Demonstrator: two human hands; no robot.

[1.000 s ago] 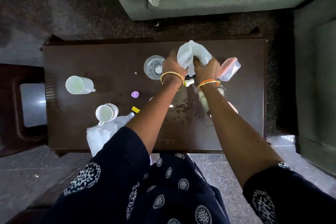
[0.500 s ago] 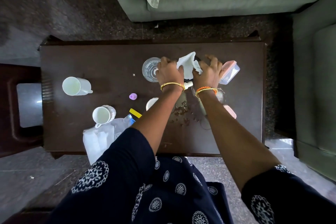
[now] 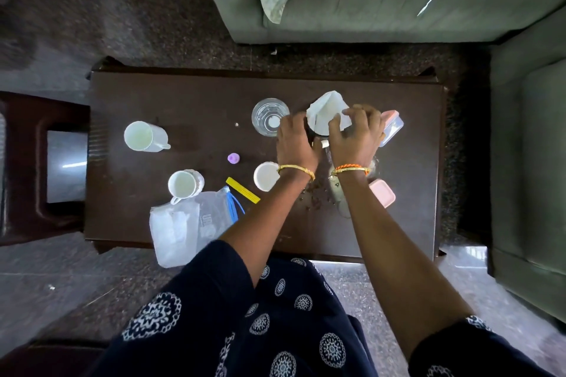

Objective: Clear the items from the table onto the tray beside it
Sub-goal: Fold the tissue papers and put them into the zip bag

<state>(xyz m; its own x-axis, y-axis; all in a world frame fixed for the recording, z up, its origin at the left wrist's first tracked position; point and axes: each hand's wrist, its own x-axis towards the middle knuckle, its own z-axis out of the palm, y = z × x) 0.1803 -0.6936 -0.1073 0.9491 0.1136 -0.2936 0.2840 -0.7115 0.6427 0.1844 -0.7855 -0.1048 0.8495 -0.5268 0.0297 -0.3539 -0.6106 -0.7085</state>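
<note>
the crumpled white paper tissue (image 3: 327,115) is sitting between both hands, just right of the clear round drinking glass (image 3: 269,116) on the dark brown wooden table (image 3: 183,95). the right hand (image 3: 355,135) is pinching its near edge with curled fingers; the left hand (image 3: 295,144) is curling against its left side, just beside the glass, its grip hidden from view.

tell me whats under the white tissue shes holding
Both hands hold the white tissue over something dark; only a dark sliver shows at its left edge. The rest is covered by tissue and fingers, so what it is cannot be told.
</note>
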